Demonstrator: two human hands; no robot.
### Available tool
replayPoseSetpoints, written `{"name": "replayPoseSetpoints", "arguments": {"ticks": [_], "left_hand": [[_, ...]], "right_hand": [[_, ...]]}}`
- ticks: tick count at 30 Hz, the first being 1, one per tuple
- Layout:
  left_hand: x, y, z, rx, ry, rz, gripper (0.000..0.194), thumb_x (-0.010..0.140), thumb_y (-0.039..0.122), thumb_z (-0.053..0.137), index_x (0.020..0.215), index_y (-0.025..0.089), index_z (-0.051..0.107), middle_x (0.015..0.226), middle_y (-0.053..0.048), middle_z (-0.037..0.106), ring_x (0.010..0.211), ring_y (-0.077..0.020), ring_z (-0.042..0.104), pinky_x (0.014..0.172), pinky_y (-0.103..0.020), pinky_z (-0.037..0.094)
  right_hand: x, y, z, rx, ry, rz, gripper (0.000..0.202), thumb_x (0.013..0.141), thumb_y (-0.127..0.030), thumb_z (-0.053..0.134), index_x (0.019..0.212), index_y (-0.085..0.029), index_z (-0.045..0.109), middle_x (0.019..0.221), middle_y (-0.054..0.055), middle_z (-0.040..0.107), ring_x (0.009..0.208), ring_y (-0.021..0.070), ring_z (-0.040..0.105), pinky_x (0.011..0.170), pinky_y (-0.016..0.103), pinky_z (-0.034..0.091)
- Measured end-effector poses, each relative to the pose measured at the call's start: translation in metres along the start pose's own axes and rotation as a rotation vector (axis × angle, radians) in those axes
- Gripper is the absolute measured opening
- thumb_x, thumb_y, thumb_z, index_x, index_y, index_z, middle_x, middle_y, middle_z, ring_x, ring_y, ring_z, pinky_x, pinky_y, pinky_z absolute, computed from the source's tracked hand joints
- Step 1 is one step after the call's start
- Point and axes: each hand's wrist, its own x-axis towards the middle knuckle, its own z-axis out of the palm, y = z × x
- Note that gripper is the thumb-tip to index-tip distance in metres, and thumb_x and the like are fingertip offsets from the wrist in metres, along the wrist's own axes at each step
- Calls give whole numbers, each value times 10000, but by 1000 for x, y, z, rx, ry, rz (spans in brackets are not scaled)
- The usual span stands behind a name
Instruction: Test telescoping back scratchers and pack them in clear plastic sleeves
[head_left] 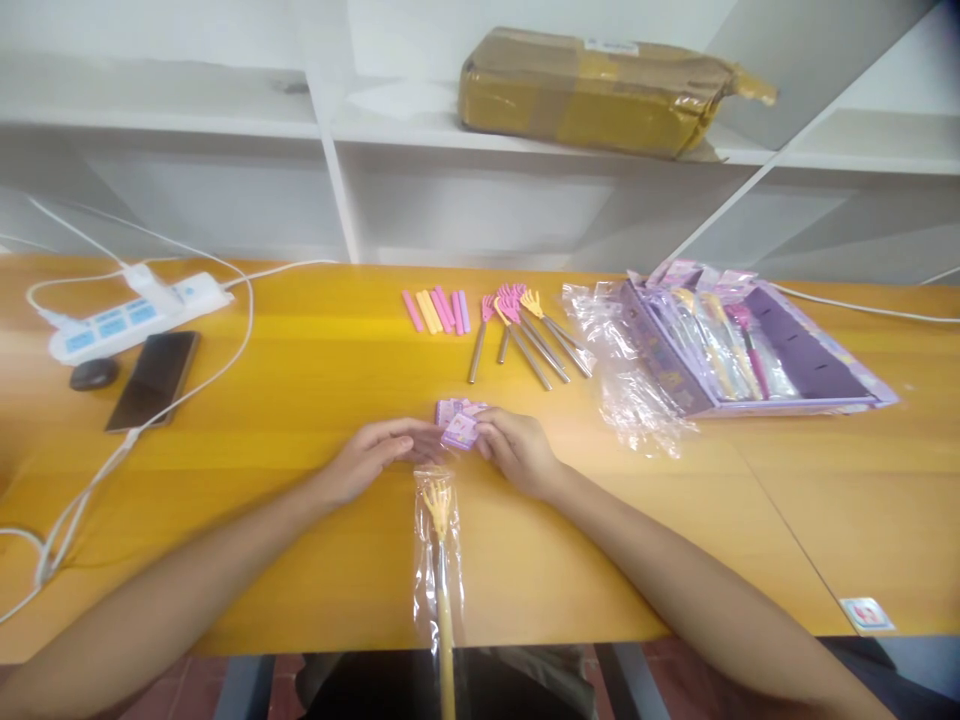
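My right hand pinches a small purple printed card by its right edge. Under and behind it lie more purple cards of the same kind. My left hand is on the other side, fingers stretched out flat and reaching to the cards' left edge. Just below the hands, a yellow back scratcher in a clear plastic sleeve points away from me, its handle running past the table's front edge.
Beyond the cards lie loose metal back scratchers with pink and yellow heads, and coloured tubes. At right stand a purple display box and clear bags. A phone, mouse and power strip occupy the left.
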Motion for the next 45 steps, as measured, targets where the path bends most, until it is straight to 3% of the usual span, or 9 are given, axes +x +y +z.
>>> {"name": "replayPoseSetpoints", "arguments": {"ticks": [9, 15, 23, 32, 37, 45], "left_hand": [[0, -4, -3, 14, -36, 20, 407, 1055, 381, 575, 1386, 183, 703, 1340, -184, 750, 1210, -320, 740, 1089, -474, 551], [1, -4, -3, 10, -32, 28, 392, 1054, 367, 569, 1390, 203, 688, 1392, -176, 714, 1204, -312, 728, 1085, -481, 549], [3, -1, 0, -35, -18, 23, 411, 1035, 394, 613, 1381, 185, 685, 1379, -183, 713, 1320, -332, 669, 1195, -522, 476], [7, 3, 0, -245, -48, -5, 480, 979, 361, 630, 1388, 124, 711, 1421, -215, 708, 1378, -373, 646, 1236, -558, 422], [9, 8, -4, -459, -107, -72, 504, 962, 272, 534, 1385, 59, 709, 1454, -228, 680, 1381, -354, 647, 1234, -543, 421], [9, 9, -7, -512, -97, -122, 540, 948, 277, 519, 1393, 26, 693, 1447, -264, 670, 1363, -405, 652, 1230, -588, 390]], "right_hand": [[0, 4, 2, -29, 19, -27, 236, 1119, -382, 510, 1013, -214, 637, 767, -3, 685, 674, 107, 613, 687, 229, 476], [1, 4, 3, 17, -54, -18, 150, 1127, -339, 482, 1138, -220, 572, 801, -18, 686, 684, 95, 621, 660, 208, 472], [3, 6, 2, -55, -114, -65, 275, 1134, -306, 453, 1389, -219, 507, 843, -7, 700, 719, 107, 641, 705, 222, 510], [2, 4, -2, -251, -41, -223, 199, 1116, -222, 470, 1265, -216, 602, 939, 39, 761, 767, 128, 693, 725, 253, 539], [3, 4, -2, -269, -75, -192, 177, 1117, -233, 475, 1211, -210, 623, 921, 39, 769, 763, 130, 700, 718, 256, 547], [3, 1, 0, -234, -10, -244, 235, 1103, -211, 494, 1307, -214, 612, 871, 20, 760, 724, 121, 693, 712, 249, 557]]}}
